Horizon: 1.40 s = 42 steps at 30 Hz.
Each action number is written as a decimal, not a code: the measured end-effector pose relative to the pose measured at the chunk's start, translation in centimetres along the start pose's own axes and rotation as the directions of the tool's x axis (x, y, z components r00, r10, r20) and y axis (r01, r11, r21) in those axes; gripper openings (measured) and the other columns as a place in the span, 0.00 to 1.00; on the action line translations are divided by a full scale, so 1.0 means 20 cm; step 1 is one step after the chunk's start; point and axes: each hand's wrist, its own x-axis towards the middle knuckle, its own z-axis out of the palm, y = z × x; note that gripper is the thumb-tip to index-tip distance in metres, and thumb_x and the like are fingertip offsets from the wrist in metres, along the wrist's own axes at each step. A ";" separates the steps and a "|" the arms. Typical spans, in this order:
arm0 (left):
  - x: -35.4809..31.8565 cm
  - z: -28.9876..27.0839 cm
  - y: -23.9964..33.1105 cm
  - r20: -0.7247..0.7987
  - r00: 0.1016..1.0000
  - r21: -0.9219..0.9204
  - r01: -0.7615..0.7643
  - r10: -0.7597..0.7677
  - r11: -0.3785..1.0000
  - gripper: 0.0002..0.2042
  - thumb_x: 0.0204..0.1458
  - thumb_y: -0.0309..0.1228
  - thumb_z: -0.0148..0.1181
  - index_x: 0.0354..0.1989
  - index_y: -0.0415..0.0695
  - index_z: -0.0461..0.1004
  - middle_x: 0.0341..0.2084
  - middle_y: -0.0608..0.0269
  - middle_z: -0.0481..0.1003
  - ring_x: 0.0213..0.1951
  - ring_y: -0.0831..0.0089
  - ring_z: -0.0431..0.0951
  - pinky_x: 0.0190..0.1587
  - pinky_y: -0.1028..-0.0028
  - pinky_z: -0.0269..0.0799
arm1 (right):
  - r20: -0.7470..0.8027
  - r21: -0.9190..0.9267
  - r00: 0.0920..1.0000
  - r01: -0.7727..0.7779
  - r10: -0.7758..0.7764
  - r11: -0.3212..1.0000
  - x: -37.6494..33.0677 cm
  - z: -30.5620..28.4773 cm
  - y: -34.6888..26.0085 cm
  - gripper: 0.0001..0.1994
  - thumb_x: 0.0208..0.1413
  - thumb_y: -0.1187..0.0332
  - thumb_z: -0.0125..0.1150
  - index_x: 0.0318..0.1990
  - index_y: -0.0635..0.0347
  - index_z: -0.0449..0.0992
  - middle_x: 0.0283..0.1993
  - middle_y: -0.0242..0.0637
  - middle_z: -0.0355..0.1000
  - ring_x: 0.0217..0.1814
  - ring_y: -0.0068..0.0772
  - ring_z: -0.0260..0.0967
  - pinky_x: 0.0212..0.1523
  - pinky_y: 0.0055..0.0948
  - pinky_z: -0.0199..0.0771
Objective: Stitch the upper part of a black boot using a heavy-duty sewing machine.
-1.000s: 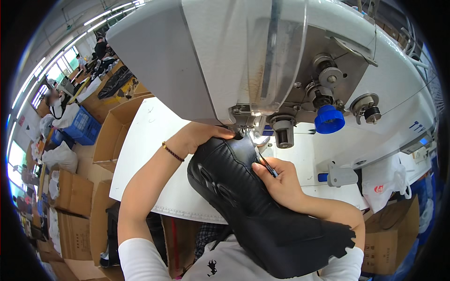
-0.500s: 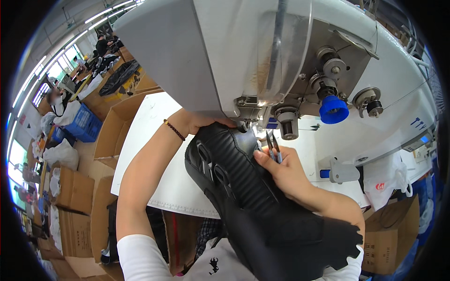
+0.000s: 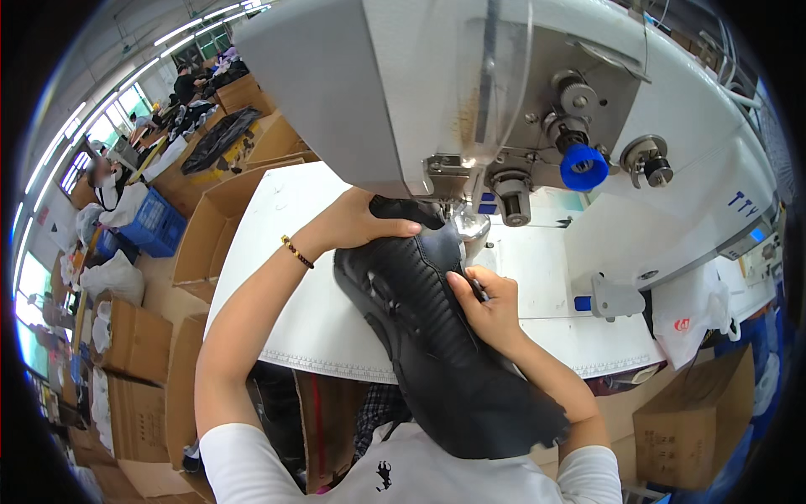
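A black ribbed leather shoe upper (image 3: 420,294) lies slantwise over the white table edge, its wide loose end hanging toward my lap. Its far end sits at the needle area of the sewing machine (image 3: 457,181). My left hand (image 3: 357,225) grips this far end from the left, thumb on top and fingers partly hidden behind it. On the right edge, my right hand (image 3: 494,307) pinches the material between thumb and fingers. A dark slim tool (image 3: 479,291), mostly hidden, is tucked in the same hand; its pointed blades showed in the earlier picture.
The machine's head and blue tension knob (image 3: 583,167) overhang the white tabletop (image 3: 294,277). Cardboard boxes (image 3: 134,344) stand at left, another box (image 3: 693,420) at right. A white plastic bag (image 3: 684,311) hangs by the table. People sit working far left.
My left thumb has come over the top of the upper. The right hand has turned, hiding the tool's blades. The upper's near end has swung left, and the view has shifted slightly.
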 end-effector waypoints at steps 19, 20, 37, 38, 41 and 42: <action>-0.10 0.04 -0.09 -0.482 0.874 0.002 -0.066 0.059 0.998 0.27 0.35 0.36 0.68 0.45 0.38 0.67 0.41 0.57 0.70 0.46 0.67 0.68 0.51 0.71 0.60 | -0.265 0.102 0.964 0.009 0.019 0.995 -0.03 0.20 -0.02 0.12 0.51 0.68 0.57 0.21 0.65 0.67 0.12 0.33 0.55 0.16 0.16 0.48 0.16 0.21 0.50; -0.15 0.07 -0.07 -0.538 0.843 -0.137 -0.087 -0.001 0.987 0.31 0.35 0.38 0.68 0.47 0.37 0.64 0.42 0.56 0.69 0.47 0.66 0.67 0.51 0.70 0.59 | -0.288 0.106 0.957 -0.010 0.040 0.994 -0.03 0.19 0.00 0.12 0.51 0.68 0.57 0.21 0.65 0.67 0.12 0.33 0.54 0.16 0.16 0.48 0.16 0.21 0.50; -0.38 0.41 -0.12 -0.555 0.762 -0.025 -0.417 0.335 0.909 0.33 0.22 0.31 0.54 0.43 0.34 0.55 0.31 0.59 0.56 0.30 0.73 0.55 0.34 0.76 0.54 | -0.207 0.233 0.969 -0.087 0.137 0.968 -0.06 0.22 0.01 0.12 0.53 0.68 0.55 0.21 0.65 0.67 0.13 0.26 0.55 0.18 0.12 0.48 0.17 0.18 0.49; -0.38 0.40 -0.12 -0.545 0.757 0.005 -0.427 0.361 0.904 0.32 0.21 0.31 0.53 0.43 0.34 0.55 0.31 0.59 0.55 0.30 0.73 0.55 0.34 0.76 0.54 | -0.205 0.254 0.968 -0.088 0.142 0.963 -0.05 0.22 0.01 0.13 0.53 0.68 0.54 0.21 0.65 0.67 0.13 0.26 0.55 0.18 0.12 0.48 0.17 0.19 0.49; -0.34 0.40 -0.13 -0.588 0.742 -0.060 -0.436 0.321 0.898 0.33 0.21 0.31 0.54 0.43 0.34 0.55 0.31 0.59 0.55 0.30 0.72 0.55 0.34 0.76 0.54 | -0.213 0.269 0.968 -0.075 0.135 0.960 -0.01 0.22 -0.01 0.13 0.53 0.69 0.54 0.20 0.64 0.66 0.13 0.25 0.54 0.17 0.12 0.47 0.17 0.19 0.47; -0.34 0.39 -0.13 -0.588 0.743 -0.060 -0.435 0.320 0.898 0.33 0.21 0.31 0.54 0.43 0.34 0.55 0.31 0.59 0.55 0.30 0.72 0.55 0.34 0.76 0.54 | -0.225 0.263 0.967 -0.060 0.122 0.963 0.00 0.22 -0.01 0.13 0.53 0.69 0.54 0.19 0.64 0.66 0.13 0.25 0.54 0.17 0.12 0.46 0.17 0.19 0.47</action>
